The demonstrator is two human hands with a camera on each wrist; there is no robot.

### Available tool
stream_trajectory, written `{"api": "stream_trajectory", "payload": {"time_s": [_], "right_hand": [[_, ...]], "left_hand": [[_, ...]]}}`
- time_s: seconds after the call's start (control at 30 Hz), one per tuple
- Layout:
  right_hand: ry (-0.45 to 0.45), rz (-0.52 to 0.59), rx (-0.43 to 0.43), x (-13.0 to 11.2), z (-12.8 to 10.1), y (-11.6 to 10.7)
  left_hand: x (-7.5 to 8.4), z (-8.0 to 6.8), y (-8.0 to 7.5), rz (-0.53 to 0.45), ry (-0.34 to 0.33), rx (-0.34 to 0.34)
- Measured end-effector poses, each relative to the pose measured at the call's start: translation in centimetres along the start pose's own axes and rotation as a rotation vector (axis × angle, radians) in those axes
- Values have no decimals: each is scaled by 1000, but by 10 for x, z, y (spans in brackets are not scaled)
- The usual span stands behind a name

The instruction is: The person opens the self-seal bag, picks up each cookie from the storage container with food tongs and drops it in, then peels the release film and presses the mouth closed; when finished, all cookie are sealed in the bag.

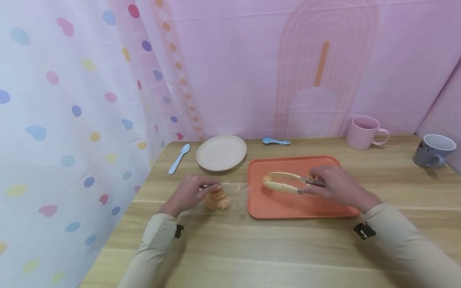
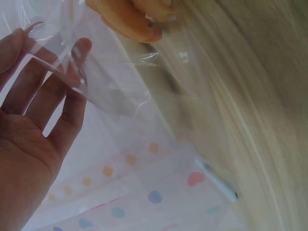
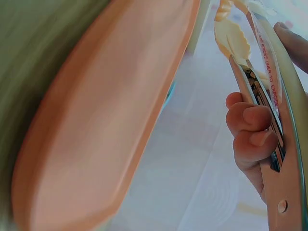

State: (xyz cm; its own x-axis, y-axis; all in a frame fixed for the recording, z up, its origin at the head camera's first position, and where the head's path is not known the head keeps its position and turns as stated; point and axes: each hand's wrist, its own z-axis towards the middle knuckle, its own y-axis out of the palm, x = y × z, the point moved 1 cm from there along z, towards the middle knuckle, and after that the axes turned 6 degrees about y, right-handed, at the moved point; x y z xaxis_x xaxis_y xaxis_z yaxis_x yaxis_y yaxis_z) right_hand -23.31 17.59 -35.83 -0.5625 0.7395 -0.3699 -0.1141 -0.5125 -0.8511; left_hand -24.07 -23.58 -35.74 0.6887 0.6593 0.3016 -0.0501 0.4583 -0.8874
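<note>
A pink patterned backdrop (image 1: 230, 80) and a white dotted curtain (image 1: 79, 168) frame a wood-grain surface (image 1: 252, 252), where a person in pale sleeves (image 1: 153, 246) works with both bare hands. An orange tray (image 1: 277, 206) lies on the surface in front of the person's right arm. Behind it and to the left sits a round, pale plate (image 1: 221, 153). A clear plastic bag (image 1: 238, 196) spreads between the left hand (image 1: 191, 192) and the tray's left edge. That hand pinches the bag's edge at the thumb and forefinger, its remaining fingers loosely extended in the left wrist view. The right hand (image 1: 336, 188), fingers curled, grips a pair of tongs (image 1: 282, 187) above the tray; a clear strip with red lettering shows alongside them in the right wrist view. A pink mug (image 1: 361, 134) stands at the back right, well apart from a grey mug (image 1: 432, 154) near the far right corner. A light blue spoon (image 1: 179, 159) lies left of the plate, a shorter blue spoon (image 1: 275, 141) behind the tray. Smallest are the ridged, golden snack pieces (image 1: 219, 202) inside the bag and a single golden piece (image 1: 267, 179) between the tongs' tips, over the tray's left part.
</note>
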Motion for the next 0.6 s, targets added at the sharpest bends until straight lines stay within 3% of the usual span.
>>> {"api": "stream_trajectory", "payload": {"time_s": [0.13,0.4,0.6], "right_hand": [[-42,29,-4,-14,3,7],[-57,41,-137,-40,21,30],[-141,115,-124,-56,37,49]], "left_hand": [[0,1,-1,-9,8,1],[-1,1,-2,-9,12,18],[1,1,-2,-6,8,22]]}}
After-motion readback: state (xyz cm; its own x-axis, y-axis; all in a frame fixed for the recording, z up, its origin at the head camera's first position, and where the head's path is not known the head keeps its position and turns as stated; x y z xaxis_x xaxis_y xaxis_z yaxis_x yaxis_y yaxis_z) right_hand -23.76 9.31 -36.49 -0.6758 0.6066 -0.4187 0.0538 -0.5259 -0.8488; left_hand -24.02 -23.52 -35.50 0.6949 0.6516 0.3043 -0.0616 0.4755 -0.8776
